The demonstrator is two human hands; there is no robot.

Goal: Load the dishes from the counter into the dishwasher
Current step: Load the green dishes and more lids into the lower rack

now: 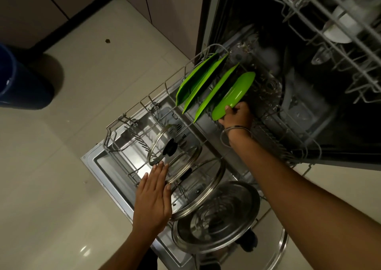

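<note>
Pale floor tiles (72, 146) flank the pulled-out lower rack (123, 119). Right hand (237, 115) pinches the nearest green plate (233, 96) by its lower rim; left hand (153, 197), fingers straight, touches a glass lid (175, 158).

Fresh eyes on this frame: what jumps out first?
The four bright green plates standing on edge in the lower rack, with the right hand taking a grip on the nearest one. Closer to the camera, glass lids and a steel lid lean in the same rack, the left hand lying flat against them.
</note>
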